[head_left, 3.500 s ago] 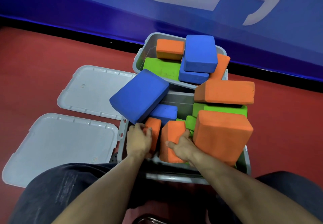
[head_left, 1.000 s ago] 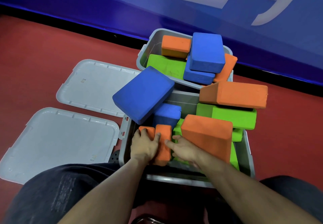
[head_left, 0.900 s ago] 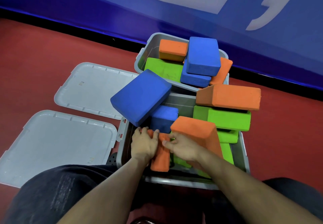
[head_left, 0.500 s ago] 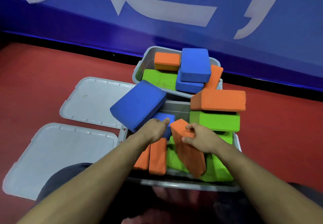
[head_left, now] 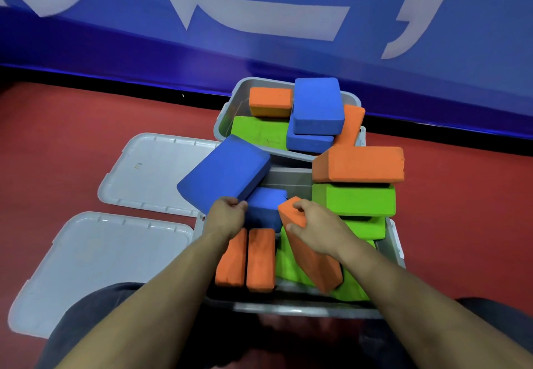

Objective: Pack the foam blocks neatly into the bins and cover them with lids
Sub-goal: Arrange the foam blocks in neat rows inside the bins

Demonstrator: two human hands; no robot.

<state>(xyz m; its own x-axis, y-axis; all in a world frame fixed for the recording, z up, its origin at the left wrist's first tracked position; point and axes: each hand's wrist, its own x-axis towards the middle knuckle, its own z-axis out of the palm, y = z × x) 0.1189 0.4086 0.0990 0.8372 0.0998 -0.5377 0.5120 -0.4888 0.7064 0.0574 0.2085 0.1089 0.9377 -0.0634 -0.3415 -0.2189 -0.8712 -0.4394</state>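
Note:
Two grey bins stand in line on the red floor. In the near bin point(head_left: 392, 241), two orange blocks point(head_left: 245, 259) stand side by side at the front left. My right hand point(head_left: 314, 229) grips the top of a tilted orange block point(head_left: 313, 265) that leans over green blocks point(head_left: 291, 265). My left hand point(head_left: 227, 217) rests on the lower edge of a large blue block point(head_left: 223, 177), which leans on the bin's left rim above a smaller blue block point(head_left: 264, 208). An orange block point(head_left: 359, 164) lies on a green one point(head_left: 354, 199) at the right. The far bin point(head_left: 230, 118) holds several loosely piled blocks.
Two grey lids lie flat on the floor to the left, one near point(head_left: 95, 267) and one farther point(head_left: 150, 172). A blue wall with white lettering rises behind the far bin. My dark-clothed knees are at the bottom of the view.
Both hands left the two orange blocks standing at the front left. My right hand tipped the big orange block upright and grips its top; my left hand rose to the large blue block.

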